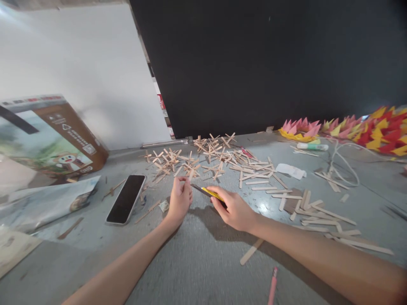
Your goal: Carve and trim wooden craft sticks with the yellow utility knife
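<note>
My right hand point(235, 209) is wrapped round a yellow and black utility knife point(212, 193), its blade pointing left toward my other hand. The fingers of my left hand point(181, 199) are curled in a pinch. A thin wooden stick point(191, 173) seems to poke up from them, mostly hidden by the fingers. Just beyond both hands lies a heap of small crossed wooden sticks point(167, 163). Loose flat craft sticks point(318, 216) are scattered to the right, and a single craft stick point(251, 252) rests below my right forearm.
A phone point(125, 199) lies left of my left hand, near a printed carton point(60, 135) and a plastic bag point(57, 205). A pink pencil point(272, 286) is at the front. Far right are a glue stick point(312, 146), a white cable point(352, 171) and folded paper pieces point(381, 133). A black panel point(270, 63) stands behind.
</note>
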`<state>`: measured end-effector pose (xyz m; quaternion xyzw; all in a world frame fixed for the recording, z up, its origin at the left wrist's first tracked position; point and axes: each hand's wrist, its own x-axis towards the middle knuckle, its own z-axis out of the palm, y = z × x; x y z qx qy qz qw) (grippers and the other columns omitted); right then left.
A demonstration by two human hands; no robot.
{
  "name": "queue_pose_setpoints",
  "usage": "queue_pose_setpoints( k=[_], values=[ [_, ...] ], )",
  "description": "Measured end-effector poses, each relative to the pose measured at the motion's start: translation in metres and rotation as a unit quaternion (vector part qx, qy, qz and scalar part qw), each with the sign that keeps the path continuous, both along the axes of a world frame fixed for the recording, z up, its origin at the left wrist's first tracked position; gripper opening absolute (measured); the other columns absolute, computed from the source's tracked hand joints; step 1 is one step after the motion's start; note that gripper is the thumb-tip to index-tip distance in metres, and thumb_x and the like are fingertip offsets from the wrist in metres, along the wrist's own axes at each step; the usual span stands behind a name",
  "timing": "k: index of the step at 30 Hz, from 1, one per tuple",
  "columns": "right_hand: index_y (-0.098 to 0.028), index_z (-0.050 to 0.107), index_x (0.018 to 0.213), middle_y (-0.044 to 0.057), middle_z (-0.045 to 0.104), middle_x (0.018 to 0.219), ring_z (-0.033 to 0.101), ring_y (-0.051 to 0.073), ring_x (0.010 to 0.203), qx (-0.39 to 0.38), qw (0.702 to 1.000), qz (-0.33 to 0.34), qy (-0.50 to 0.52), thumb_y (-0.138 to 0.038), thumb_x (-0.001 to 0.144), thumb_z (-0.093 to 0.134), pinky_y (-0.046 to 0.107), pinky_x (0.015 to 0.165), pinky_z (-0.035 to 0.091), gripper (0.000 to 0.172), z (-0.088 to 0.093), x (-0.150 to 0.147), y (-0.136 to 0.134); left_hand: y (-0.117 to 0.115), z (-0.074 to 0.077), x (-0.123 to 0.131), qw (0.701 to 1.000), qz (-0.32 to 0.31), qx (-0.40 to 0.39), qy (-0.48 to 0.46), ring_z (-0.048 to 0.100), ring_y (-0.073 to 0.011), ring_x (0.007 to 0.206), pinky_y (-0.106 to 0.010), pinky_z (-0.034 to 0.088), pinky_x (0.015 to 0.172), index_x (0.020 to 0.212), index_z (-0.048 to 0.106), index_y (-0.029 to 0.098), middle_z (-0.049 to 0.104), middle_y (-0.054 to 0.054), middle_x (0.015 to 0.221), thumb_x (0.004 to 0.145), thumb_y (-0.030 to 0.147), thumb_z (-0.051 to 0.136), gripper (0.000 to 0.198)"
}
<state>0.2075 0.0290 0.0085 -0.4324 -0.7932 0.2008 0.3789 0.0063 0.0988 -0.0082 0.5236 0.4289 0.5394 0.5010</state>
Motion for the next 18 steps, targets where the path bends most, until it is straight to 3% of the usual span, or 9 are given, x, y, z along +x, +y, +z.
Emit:
queue_pose_setpoints(
  k=[6,11,18],
  values=[
    [-0.023,0.053,0.139,0.006,0.077,0.098,0.067,0.015,0.069,-0.001,1.0,-0.002,0.003,-0.027,0.107,0.045,0.026,0.066,0.048,0.033,-0.0005,-0.0002,0.0001,0.0024,-0.0021,-0.0012,1.0,-0.001,0.006,0.01,0.03,-0.0086,0.041,-0.018,0.03,0.041,0.1,0.043,0.026,0.034,0.014,0.056,0.098,0.046,0.057,0.024],
    [-0.023,0.053,0.139,0.005,0.077,0.098,0.067,0.016,0.07,0.001,1.0,-0.002,-0.003,-0.028,0.108,0.044,0.026,0.066,0.048,0.033,-0.001,0.0004,0.0003,0.0037,-0.0019,-0.0046,0.991,0.052,0.052,0.108,0.046,-0.0109,0.05,-0.02,0.037,0.051,0.1,0.047,0.023,0.049,0.009,0.059,0.099,0.04,0.054,0.018],
    [-0.024,0.051,0.14,0.006,0.077,0.101,0.07,0.018,0.072,-0.002,1.0,-0.006,-0.004,-0.031,0.109,0.042,0.028,0.067,0.05,0.033,-0.0029,0.0009,0.0006,0.0021,-0.0008,-0.0058,0.992,0.048,0.06,0.105,0.048,-0.0112,0.05,-0.022,0.037,0.052,0.106,0.05,0.022,0.059,0.005,0.068,0.097,0.039,0.057,0.021]
  ],
)
